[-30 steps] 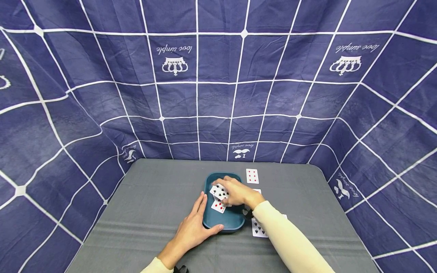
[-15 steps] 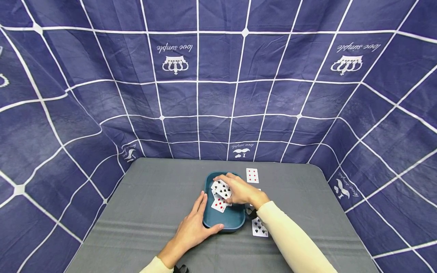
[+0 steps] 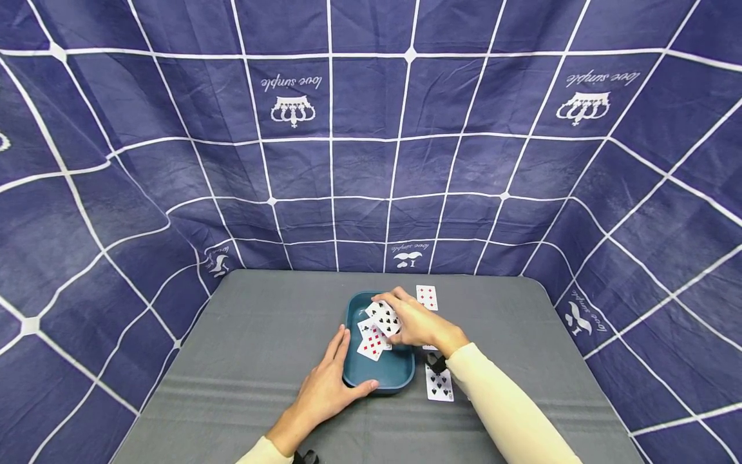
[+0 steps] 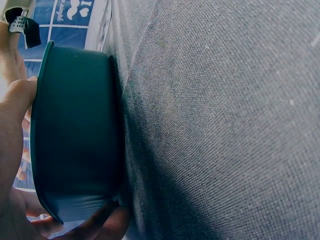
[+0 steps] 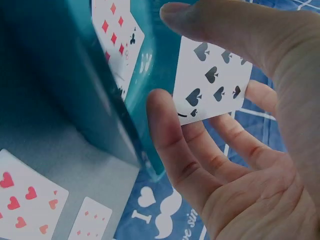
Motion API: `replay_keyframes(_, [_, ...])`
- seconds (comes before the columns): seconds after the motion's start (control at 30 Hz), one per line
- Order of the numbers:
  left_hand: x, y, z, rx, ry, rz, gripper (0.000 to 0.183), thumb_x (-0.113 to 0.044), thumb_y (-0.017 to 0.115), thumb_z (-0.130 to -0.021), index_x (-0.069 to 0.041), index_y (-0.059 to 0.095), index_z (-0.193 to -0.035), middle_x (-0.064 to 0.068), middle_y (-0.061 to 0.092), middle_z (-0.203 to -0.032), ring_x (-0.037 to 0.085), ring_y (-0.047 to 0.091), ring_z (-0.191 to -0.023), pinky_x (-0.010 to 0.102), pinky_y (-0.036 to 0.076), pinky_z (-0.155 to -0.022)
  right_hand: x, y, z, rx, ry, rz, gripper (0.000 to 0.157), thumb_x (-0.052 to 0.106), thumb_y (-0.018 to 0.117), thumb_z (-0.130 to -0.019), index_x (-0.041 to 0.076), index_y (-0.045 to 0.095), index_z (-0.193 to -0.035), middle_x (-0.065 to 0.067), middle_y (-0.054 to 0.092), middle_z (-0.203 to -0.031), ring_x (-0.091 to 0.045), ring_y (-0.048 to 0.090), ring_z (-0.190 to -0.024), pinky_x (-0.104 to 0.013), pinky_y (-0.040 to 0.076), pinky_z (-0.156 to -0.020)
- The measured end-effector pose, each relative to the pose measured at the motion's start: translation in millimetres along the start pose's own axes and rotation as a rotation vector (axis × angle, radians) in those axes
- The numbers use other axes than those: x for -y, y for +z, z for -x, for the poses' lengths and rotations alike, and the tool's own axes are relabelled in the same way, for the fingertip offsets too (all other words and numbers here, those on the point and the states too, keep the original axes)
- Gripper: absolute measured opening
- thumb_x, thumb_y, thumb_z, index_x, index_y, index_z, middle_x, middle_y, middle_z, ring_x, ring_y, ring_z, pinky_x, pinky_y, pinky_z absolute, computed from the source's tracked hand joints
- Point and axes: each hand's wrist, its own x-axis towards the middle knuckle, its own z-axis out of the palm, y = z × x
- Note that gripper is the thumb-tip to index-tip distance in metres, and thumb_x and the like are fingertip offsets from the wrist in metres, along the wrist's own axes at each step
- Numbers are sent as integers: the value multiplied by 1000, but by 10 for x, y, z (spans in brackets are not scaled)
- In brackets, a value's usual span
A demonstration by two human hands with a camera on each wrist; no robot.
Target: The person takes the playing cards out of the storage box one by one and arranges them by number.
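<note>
A dark teal plastic bin (image 3: 379, 385) stands on the grey table in the head view. My left hand (image 3: 327, 386) rests against it at its near left corner, straight fingers along the left side and thumb at the near rim. With my right hand (image 3: 423, 322), I hold a spades playing card (image 5: 212, 80) by its edges over the bin. Whether another card lies behind it, I cannot tell. Inside the bin lie a few face-up cards, among them a diamonds card (image 3: 371, 347). The left wrist view shows mostly the bin's outer wall (image 4: 77, 130).
To the right of the bin, face-up cards lie on the table: six of diamonds (image 3: 426, 297), a spades card (image 3: 439, 385) and a hearts card (image 5: 22, 200), mostly hidden by my right hand in the head view. Blue-and-white checked cloth (image 3: 371, 167) surrounds the table.
My right hand has moved slightly right and up, with the spades card shifting along with it, uncovering more of the cards in the bin. My left hand and the bin stay put.
</note>
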Motion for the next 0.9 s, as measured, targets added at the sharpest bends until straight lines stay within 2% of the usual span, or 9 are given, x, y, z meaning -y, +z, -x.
replay_keyframes(0.17, [1, -4, -1, 4, -6, 3, 130, -75, 93, -87, -9, 35, -184, 7, 27, -196, 52, 75, -136, 73, 63, -98, -58, -25, 80, -41, -8, 1, 96, 15, 109, -79, 6, 61, -162, -20, 60, -153, -35, 71, -133, -54, 63, -113])
replay_keyframes(0.33, [5, -1, -10, 10, -14, -1, 131, -76, 92, -87, -11, 34, -185, 5, 26, -196, 51, 75, -137, 73, 63, -98, -123, -48, 163, -77, 1, -1, 94, 18, 110, -77, 3, 63, -158, -22, 59, -157, -40, 70, -141, -58, 61, -118])
replay_keyframes(0.63, [7, -6, -16, 21, -18, 5, 132, -77, 92, -87, -11, 33, -185, 5, 26, -196, 51, 74, -139, 72, 63, -99, -228, -99, 299, -105, 42, 7, 92, 27, 109, -79, 0, 65, -156, -18, 64, -152, -40, 71, -139, -57, 60, -119])
replay_keyframes(0.77, [1, -17, -18, 22, -18, 3, 132, -77, 92, -87, -11, 34, -185, 4, 25, -197, 52, 74, -138, 74, 63, -99, -282, -115, 360, -115, 73, -8, 93, 30, 109, -79, 4, 65, -156, -18, 65, -152, -39, 72, -136, -59, 61, -117])
replay_keyframes(0.83, [-1, -19, -18, 23, -17, 0, 132, -78, 91, -87, -12, 34, -185, 4, 25, -197, 52, 74, -138, 74, 63, -99, -308, -125, 393, -121, 90, -13, 93, 32, 109, -79, 7, 65, -157, -18, 65, -151, -36, 73, -130, -58, 63, -113])
replay_keyframes(0.9, [-4, -22, -16, 26, -18, 1, 132, -78, 91, -87, -12, 34, -185, 3, 24, -197, 52, 74, -138, 73, 63, -99, -327, -141, 427, -121, 109, -30, 94, 33, 109, -80, 9, 65, -159, -18, 64, -151, -28, 74, -114, -54, 64, -106])
